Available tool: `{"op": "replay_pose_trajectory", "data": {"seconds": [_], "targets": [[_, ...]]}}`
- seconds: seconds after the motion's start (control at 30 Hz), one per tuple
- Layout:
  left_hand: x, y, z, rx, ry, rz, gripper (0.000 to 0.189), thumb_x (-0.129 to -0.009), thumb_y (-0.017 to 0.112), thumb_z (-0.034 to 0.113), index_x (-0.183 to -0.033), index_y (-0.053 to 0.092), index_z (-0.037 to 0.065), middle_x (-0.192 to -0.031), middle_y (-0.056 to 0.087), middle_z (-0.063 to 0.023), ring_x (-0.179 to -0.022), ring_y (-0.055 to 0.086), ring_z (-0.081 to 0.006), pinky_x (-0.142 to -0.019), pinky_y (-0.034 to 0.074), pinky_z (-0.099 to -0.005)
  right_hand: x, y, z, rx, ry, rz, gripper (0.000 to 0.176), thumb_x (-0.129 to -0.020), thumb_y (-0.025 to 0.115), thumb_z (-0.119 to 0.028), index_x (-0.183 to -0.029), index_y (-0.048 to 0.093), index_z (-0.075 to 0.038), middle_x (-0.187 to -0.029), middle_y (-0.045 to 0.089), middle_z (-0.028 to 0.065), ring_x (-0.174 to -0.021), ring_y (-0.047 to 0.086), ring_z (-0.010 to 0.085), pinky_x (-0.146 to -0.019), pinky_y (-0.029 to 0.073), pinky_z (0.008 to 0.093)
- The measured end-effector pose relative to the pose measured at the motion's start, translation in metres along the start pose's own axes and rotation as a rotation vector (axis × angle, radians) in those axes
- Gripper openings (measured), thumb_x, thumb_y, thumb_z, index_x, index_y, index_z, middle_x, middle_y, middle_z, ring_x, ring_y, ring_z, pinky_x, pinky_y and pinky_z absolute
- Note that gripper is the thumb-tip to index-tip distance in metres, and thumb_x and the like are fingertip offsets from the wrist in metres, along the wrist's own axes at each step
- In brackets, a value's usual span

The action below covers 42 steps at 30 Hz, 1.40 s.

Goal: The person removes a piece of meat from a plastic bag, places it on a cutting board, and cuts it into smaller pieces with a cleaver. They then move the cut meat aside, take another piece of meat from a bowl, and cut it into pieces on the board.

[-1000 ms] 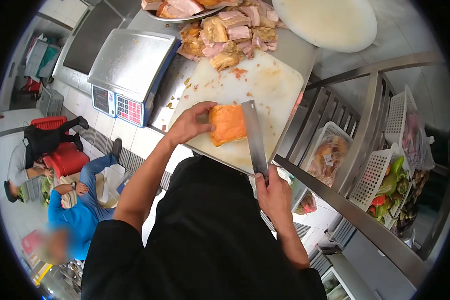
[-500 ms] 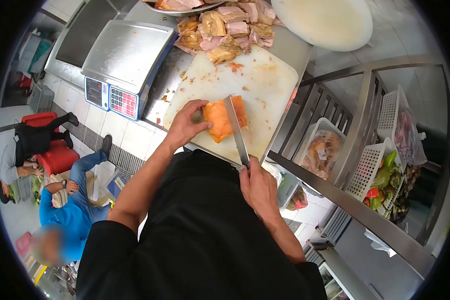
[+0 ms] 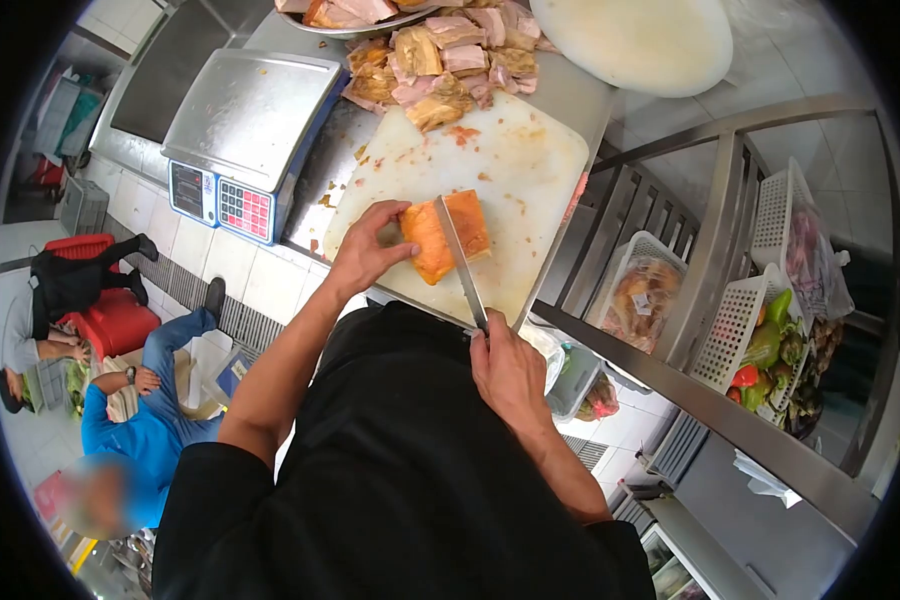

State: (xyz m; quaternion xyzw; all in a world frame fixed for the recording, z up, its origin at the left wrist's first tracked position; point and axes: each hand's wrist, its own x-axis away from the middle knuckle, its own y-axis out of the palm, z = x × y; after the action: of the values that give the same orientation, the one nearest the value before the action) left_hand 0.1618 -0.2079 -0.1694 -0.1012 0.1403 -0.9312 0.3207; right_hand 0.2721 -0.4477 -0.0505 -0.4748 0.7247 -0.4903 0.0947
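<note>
Orange meat slab (image 3: 447, 236), frame centre, on white cutting board (image 3: 530, 170): left hand (image 3: 367, 250) clamped on it; right hand (image 3: 508, 372) grips knife (image 3: 460, 265) across it. No legible writing.

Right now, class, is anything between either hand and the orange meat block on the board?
Nothing visible. The left hand holds the orange meat block directly, and the knife in the right hand crosses its top. The cut pieces lie apart at the far end of the cutting board.
</note>
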Motion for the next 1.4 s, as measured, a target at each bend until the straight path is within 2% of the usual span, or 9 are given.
{"op": "replay_pose_trajectory", "data": {"seconds": [0.6, 0.73, 0.87, 0.97, 1.03, 1.13, 1.2, 1.27, 1.4], "targets": [[-0.001, 0.0, -0.001, -0.018, 0.002, -0.02, 0.066, -0.08, 0.083, 0.021, -0.136, 0.058, -0.002, -0.136, 0.059, -0.0146, -0.127, 0.056, -0.0273, -0.113, 0.042, -0.0388, 0.001, 0.008, 0.001, 0.044, 0.027, -0.019, 0.027, -0.1, 0.054, -0.018, -0.12, 0.056, -0.001, -0.089, 0.072, 0.0211, -0.081, 0.071, 0.0405, -0.071, 0.057, 0.0515], [-0.001, 0.002, -0.002, 0.037, 0.0, -0.005, 0.064, -0.078, 0.085, 0.017, -0.134, 0.06, -0.002, -0.133, 0.061, -0.0139, -0.122, 0.059, -0.0267, -0.109, 0.045, -0.0375, 0.001, 0.009, 0.001, -0.014, 0.014, -0.072, 0.032, -0.102, 0.054, -0.019, -0.125, 0.053, 0.002, -0.091, 0.07, 0.0252, -0.084, 0.07, 0.0435, -0.076, 0.055, 0.0524], [-0.001, 0.002, -0.001, 0.025, 0.008, 0.002, 0.064, -0.078, 0.086, 0.018, -0.134, 0.06, -0.002, -0.132, 0.061, -0.0144, -0.123, 0.059, -0.028, -0.11, 0.045, -0.0373, 0.002, 0.012, 0.003, 0.031, -0.011, -0.04, 0.033, -0.1, 0.056, -0.02, -0.126, 0.053, 0.001, -0.09, 0.072, 0.0212, -0.08, 0.072, 0.0402, -0.071, 0.058, 0.0506], [0.001, 0.001, -0.001, 0.015, -0.05, -0.047, 0.067, -0.081, 0.083, 0.023, -0.138, 0.057, 0.001, -0.138, 0.056, -0.0137, -0.13, 0.054, -0.0285, -0.113, 0.041, -0.0396, 0.003, 0.01, 0.004, 0.012, -0.005, -0.032, 0.034, -0.1, 0.055, -0.018, -0.127, 0.052, 0.001, -0.091, 0.072, 0.0219, -0.08, 0.071, 0.0414, -0.072, 0.058, 0.0507], [0.001, 0.005, -0.004, -0.07, 0.094, 0.001, 0.068, -0.083, 0.081, 0.022, -0.142, 0.053, 0.003, -0.141, 0.052, -0.014, -0.134, 0.049, -0.0286, -0.114, 0.04, -0.0405, 0.001, 0.009, 0.004, -0.004, -0.013, -0.025, 0.034, -0.099, 0.055, -0.017, -0.127, 0.052, 0.001, -0.091, 0.072, 0.0222, -0.08, 0.071, 0.0421, -0.072, 0.058, 0.0508], [-0.006, 0.024, -0.003, -0.051, 0.121, 0.123, 0.065, -0.087, 0.076, 0.019, -0.144, 0.05, 0.005, -0.144, 0.048, -0.014, -0.137, 0.046, -0.0284, -0.114, 0.039, -0.0411, -0.002, 0.003, 0.001, -0.015, 0.003, 0.004, 0.03, -0.099, 0.054, -0.015, -0.124, 0.052, 0.001, -0.087, 0.072, 0.0229, -0.077, 0.07, 0.0438, -0.071, 0.057, 0.0524], [-0.011, 0.04, -0.003, -0.092, 0.158, 0.181, 0.055, -0.09, 0.071, 0.016, -0.14, 0.052, 0.004, -0.137, 0.052, -0.0149, -0.131, 0.051, -0.0296, -0.109, 0.042, -0.0408, -0.005, -0.01, -0.008, 0.052, 0.055, -0.081, 0.025, -0.099, 0.053, -0.014, -0.12, 0.051, 0.0, -0.081, 0.07, 0.0241, -0.074, 0.07, 0.0443, -0.069, 0.055, 0.0543], [-0.014, 0.054, -0.001, -0.106, 0.098, 0.237, 0.045, -0.089, 0.069, 0.016, -0.129, 0.055, 0.003, -0.127, 0.057, -0.0192, -0.12, 0.055, -0.0377, -0.104, 0.043, -0.0439, -0.006, -0.016, -0.017, 0.086, 0.035, -0.052, 0.022, -0.098, 0.054, -0.013, -0.116, 0.05, 0.0, -0.073, 0.069, 0.0232, -0.07, 0.069, 0.0437, -0.066, 0.054, 0.0551], [-0.016, 0.067, 0.0, -0.144, 0.138, 0.398, 0.041, -0.084, 0.068, 0.015, -0.12, 0.054, 0.002, -0.117, 0.057, -0.0173, -0.11, 0.056, -0.0374, -0.097, 0.044, -0.0461, -0.011, -0.02, -0.03, 0.179, 0.028, -0.064, 0.018, -0.098, 0.055, -0.014, -0.108, 0.049, 0.0, -0.069, 0.068, 0.0215, -0.066, 0.069, 0.0424, -0.061, 0.055, 0.0536]]}}
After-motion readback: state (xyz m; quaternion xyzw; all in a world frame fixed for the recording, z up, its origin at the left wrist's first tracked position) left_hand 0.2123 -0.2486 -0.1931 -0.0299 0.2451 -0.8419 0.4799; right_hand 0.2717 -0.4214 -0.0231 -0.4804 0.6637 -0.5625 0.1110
